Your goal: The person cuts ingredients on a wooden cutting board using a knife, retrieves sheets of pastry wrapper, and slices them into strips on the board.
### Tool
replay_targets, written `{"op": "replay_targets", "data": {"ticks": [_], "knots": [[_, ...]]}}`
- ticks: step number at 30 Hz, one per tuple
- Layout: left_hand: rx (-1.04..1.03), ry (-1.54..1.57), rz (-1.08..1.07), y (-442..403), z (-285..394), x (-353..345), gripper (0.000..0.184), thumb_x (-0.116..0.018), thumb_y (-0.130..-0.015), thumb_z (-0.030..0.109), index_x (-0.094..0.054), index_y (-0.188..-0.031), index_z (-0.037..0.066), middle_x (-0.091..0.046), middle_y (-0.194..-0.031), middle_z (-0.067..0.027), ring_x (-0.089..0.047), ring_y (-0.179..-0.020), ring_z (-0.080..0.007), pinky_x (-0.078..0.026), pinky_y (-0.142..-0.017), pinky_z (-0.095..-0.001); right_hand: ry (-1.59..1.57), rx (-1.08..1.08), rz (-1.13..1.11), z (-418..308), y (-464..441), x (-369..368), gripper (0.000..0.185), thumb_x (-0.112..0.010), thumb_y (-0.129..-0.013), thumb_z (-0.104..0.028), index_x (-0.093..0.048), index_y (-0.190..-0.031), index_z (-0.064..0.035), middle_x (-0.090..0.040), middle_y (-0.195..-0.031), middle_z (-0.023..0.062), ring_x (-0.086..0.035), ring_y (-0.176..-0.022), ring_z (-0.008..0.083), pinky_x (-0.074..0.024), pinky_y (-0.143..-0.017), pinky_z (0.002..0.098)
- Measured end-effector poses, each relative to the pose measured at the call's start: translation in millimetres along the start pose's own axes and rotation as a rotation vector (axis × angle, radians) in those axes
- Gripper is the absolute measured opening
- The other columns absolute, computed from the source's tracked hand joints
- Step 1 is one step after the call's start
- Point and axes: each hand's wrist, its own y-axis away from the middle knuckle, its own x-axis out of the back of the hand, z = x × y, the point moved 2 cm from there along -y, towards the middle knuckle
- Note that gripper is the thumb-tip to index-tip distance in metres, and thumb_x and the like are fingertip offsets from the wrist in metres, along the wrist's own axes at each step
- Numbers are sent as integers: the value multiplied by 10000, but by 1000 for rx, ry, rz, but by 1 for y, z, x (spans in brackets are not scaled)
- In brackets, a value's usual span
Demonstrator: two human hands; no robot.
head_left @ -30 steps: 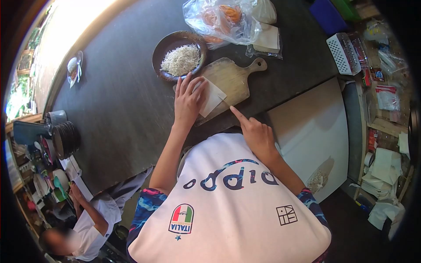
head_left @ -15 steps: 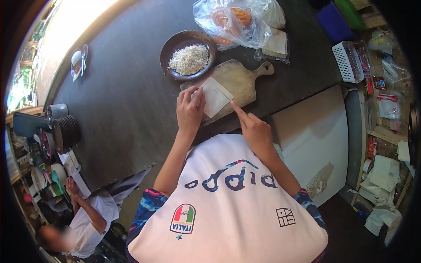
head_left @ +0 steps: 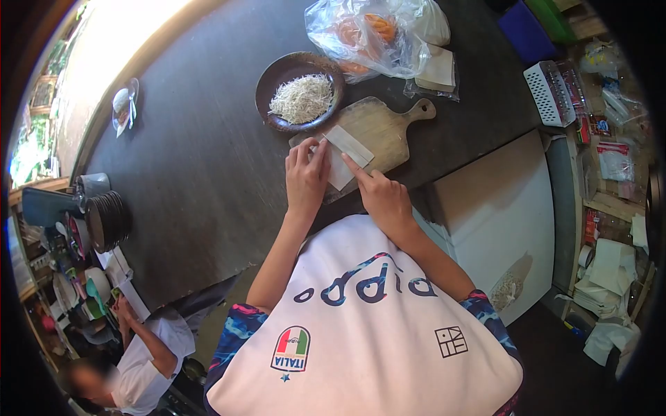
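A thin white sheet (head_left: pixel 340 166) lies on the wooden cutting board (head_left: pixel 390 139), with a folded strip along its upper right side. My left hand (head_left: pixel 305 173) pinches the sheet's upper left edge, fingers bent. Over the fold reaches the stretched index finger of my right hand (head_left: pixel 380 197); its other fingers are curled loosely, and its thumb is mostly hidden. Just beyond the board's left end stands a dark bowl (head_left: pixel 264 97) of pale shreds (head_left: pixel 302 98).
Behind the board are a clear plastic bag (head_left: pixel 361 35) with orange contents and a stack of pale sheets (head_left: pixel 438 69). A small bagged item (head_left: pixel 123 104) lies far left, dark stacked plates (head_left: pixel 107 220) at the left edge. Another person (head_left: pixel 149 347) is at lower left.
The strip on the sheet has become wider, folded over toward me. My right index finger has moved left from the sheet's right corner onto the fold. My left hand still touches the sheet's left side.
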Motion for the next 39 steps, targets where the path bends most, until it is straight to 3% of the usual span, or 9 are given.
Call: {"op": "replay_targets", "data": {"ticks": [5, 9, 12, 20, 24, 29, 39], "knots": [[-34, -8, -24, 0, -4, 2, 419, -770, -951, 76, -744, -1369, 61, -666, -1302, -84, -644, -1200, -319, -516, -1014, -463, 46, 11, 6, -1, 0, -2, 716, -650, -1091, -188, -425, -1720, -443, -674, -770, 132, -756, -643, 385, -645, -598, 506], [0, 12, 70, -7, 3, 0, 500, -774, -921, 78, -716, -1417, 103, -656, -1329, -72, -644, -1186, -303, -516, -993, -453, 68, 20, -25, -1, -2, -1, 825, -612, -1031, -76, -386, -1750, -411, -711, -822, 128, -785, -666, 348, -669, -637, 473], [-119, -91, -85, -16, 2, 6, 544, -779, -887, 91, -710, -1422, 157, -653, -1331, -57, -647, -1152, -285, -516, -958, -439, 81, 4, -32, 2, 0, -1, 833, -618, -1030, -79, -380, -1750, -426, -719, -827, 127, -789, -679, 344, -669, -640, 465], [-104, -131, -11, -17, 7, 5, 381, -816, -886, 186, -783, -1266, 189, -664, -1296, -25, -648, -1123, -250, -508, -901, -408, 57, -13, -25, 5, 21, 10, 726, -629, -1089, -158, -419, -1734, -416, -719, -825, 127, -784, -682, 341, -657, -625, 466], [-86, -144, 16, -16, 5, 0, 364, -851, -885, 254, -795, -1240, 197, -670, -1294, -18, -650, -1123, -240, -508, -892, -406, 31, -35, -16, 7, 27, 12, 715, -654, -1083, -159, -448, -1714, -425, -695, -797, 138, -770, -681, 381, -644, -622, 505], [-78, -143, 30, -15, 4, -2, 368, -861, -871, 261, -799, -1231, 213, -671, -1300, -4, -651, -1128, -232, -508, -891, -405, 67, -25, -64, 10, 33, 20, 699, -640, -1097, -178, -433, -1729, -392, -718, -818, 137, -781, -683, 354, -651, -624, 465], [-69, -148, 54, -15, 5, -1, 367, -867, -856, 255, -799, -1216, 226, -665, -1284, 11, -647, -1116, -227, -508, -891, -403, 111, -54, -89, 24, 58, 26, 754, -670, -1062, -159, -439, -1718, -450, -698, -780, 132, -764, -643, 339, -632, -581, 476]]}}
